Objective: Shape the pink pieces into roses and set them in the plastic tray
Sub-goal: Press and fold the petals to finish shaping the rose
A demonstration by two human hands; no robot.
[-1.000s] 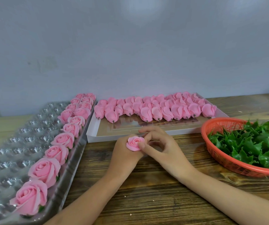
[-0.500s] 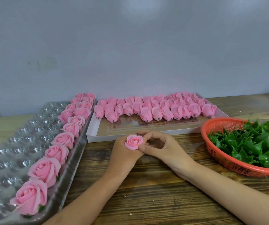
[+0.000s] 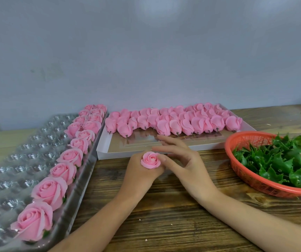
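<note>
My left hand (image 3: 138, 173) grips a small pink rose (image 3: 150, 160) from below, bloom facing up, just in front of the white box. My right hand (image 3: 186, 160) is beside it with fingers stretched out above the rose and its thumb touching the rose's right side. Several unshaped pink buds (image 3: 175, 122) lie in rows in the white box (image 3: 102, 148). The clear plastic tray (image 3: 18, 153) on the left carries a line of finished pink roses (image 3: 55, 190) along its right edge.
An orange basket (image 3: 240, 168) full of green leaf pieces (image 3: 280, 160) stands at the right on the wooden table (image 3: 164, 215). A grey wall rises close behind the box and tray. Most tray cells to the left hold nothing.
My right hand's fingers have uncurled and spread out above the rose. The rose's petals look a little more open, and the left hand still holds it in the same place.
</note>
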